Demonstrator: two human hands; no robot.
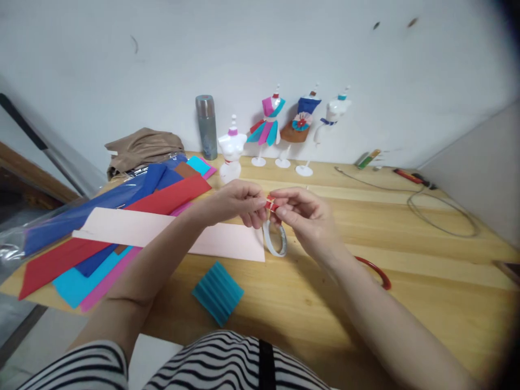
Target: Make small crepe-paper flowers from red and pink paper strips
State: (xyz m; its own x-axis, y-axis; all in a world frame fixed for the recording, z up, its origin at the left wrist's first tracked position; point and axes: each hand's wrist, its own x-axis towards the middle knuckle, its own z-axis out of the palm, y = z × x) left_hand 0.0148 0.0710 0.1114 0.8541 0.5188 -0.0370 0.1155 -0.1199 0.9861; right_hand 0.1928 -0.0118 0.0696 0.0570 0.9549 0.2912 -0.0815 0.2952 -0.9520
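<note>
Between my two hands, above the middle of the table, is a small red piece (270, 203) with a pale band across it. My left hand (245, 203) pinches its left side between thumb and fingers. On the other side, the thumb and fingers of my right hand (303, 214) close on the same piece. A roll of white tape (275, 241) is just below the fingertips; whether a finger touches it cannot be made out. Nearer to me lies a pleated teal square (218, 293). A pale pink strip (231, 241) passes beneath my left forearm.
Red (174, 193), blue and pink sheets lie at the left beside brown cloth (146, 149). A flask (207, 127), a bare white mannequin (232, 143) and several dressed ones line the wall. Right: a red curved handle (376, 272), a cable (444, 219) and a green-orange item (369, 159).
</note>
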